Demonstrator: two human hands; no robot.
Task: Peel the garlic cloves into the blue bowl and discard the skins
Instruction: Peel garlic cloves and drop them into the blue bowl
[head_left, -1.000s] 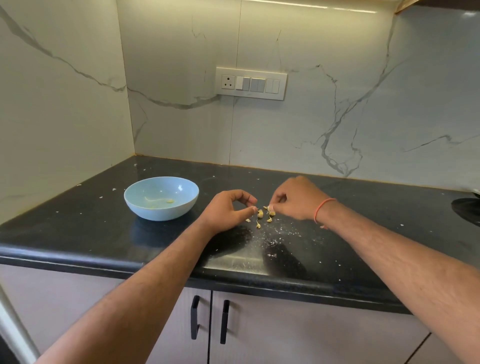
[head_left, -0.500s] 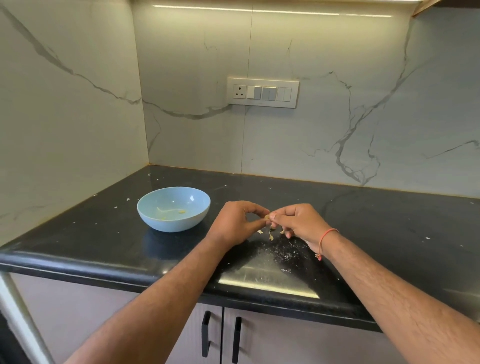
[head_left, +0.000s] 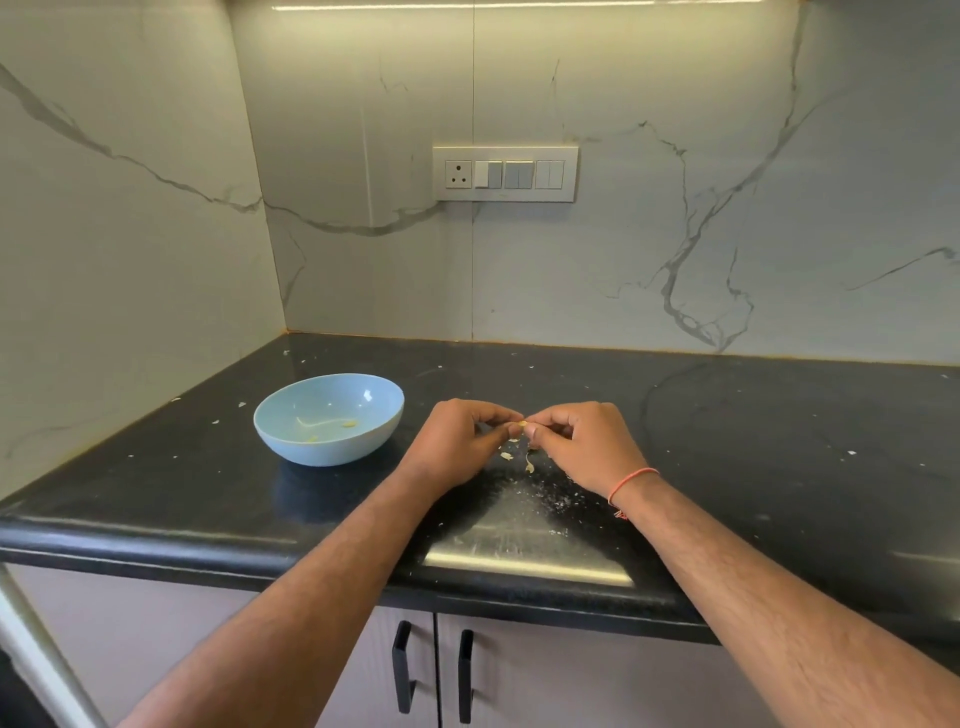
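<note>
Here, the left hand (head_left: 457, 447) and right hand (head_left: 587, 441) meet above the black counter (head_left: 753, 441), fingertips curled, pinching one small garlic clove (head_left: 521, 426) between them. Loose skins (head_left: 519, 457) lie just beneath. The blue bowl (head_left: 328, 418) sits left, apart, holding a few bits. A switch panel (head_left: 505, 173) hangs behind.

Both forearms reach forward from the bottom edge and angle in toward each other, so the hands meet knuckle to knuckle above the counter. The left hand (head_left: 457, 447) has its fingers curled in, thumb and forefinger tips pressed together at the point where it meets the other hand. The right hand (head_left: 587, 447) mirrors it, fingers curled and pinching at the same spot, with an orange thread band (head_left: 631, 480) round its wrist.
</note>
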